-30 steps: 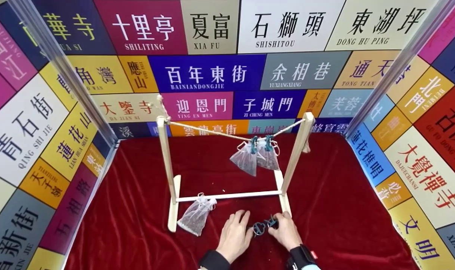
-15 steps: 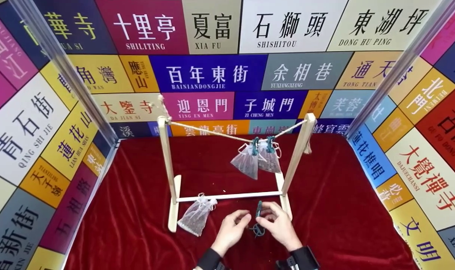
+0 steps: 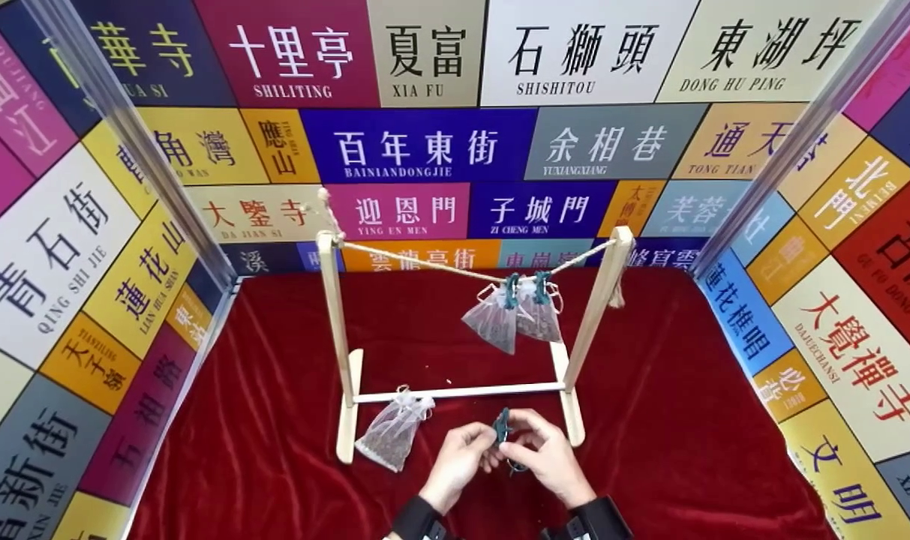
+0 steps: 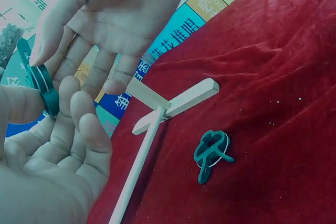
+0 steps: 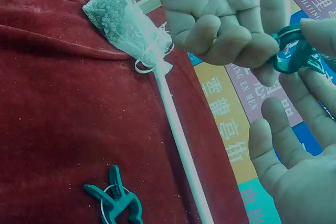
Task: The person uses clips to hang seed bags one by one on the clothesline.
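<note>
left hand [image 3: 457,456] and right hand [image 3: 548,457] pinch one green clip [image 3: 503,427]. on cloth [image 3: 274,420]: one loose clip [image 5: 123,199], one lying bag [image 3: 392,435]. on rope [image 3: 424,262]: two clips [image 3: 512,291], two hanging bags [image 3: 492,321].

Head view bright; wrist views dimmer, cyan-tinted; sheen on cloth [image 3: 687,390]
</note>
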Tool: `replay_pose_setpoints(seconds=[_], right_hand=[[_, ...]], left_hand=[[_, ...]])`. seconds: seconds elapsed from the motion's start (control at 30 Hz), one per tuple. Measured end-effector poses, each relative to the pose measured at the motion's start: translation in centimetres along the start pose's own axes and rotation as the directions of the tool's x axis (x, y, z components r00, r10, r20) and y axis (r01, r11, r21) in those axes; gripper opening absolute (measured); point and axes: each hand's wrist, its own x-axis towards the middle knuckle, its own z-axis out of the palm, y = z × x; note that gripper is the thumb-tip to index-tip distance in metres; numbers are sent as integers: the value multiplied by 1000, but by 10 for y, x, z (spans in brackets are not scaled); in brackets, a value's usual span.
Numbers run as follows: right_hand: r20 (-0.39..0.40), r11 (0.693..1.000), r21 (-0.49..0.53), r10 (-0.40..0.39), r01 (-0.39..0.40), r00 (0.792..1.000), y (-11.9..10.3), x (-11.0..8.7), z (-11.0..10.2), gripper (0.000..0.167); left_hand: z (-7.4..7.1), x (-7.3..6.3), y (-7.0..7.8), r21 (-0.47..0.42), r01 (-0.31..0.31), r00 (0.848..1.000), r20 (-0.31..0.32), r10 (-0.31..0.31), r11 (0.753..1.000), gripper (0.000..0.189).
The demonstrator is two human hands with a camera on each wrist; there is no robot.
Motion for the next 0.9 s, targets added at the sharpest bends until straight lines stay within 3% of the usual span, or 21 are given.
replay_pose_setpoints(seconds=[0.23, 0.33, 0.53, 0.8, 0.9], right_hand=[[27, 999, -32, -7, 8, 1000, -5, 4, -3, 50], [25, 991, -122, -43, 46, 999, -9, 5, -3, 50], [28, 945, -301, -123, 126, 992, -42, 3, 7, 43], [21, 938, -287, -196, 194, 980, -48, 3, 12, 39], [16, 930, -278, -245, 240, 969, -48, 5, 13, 38]], left_hand=[[-8, 2, 2, 91, -20, 998, -54, 24, 996, 19], [-13, 2, 2, 134, -26, 997, -63, 35, 991, 18], [-17, -2, -3, 171, -32, 998, -54, 42, 985, 18], [-18, -5, -6, 202, -34, 998, -52, 45, 979, 21], [-21, -6, -6, 259, -62, 995, -54, 79, 964, 22]])
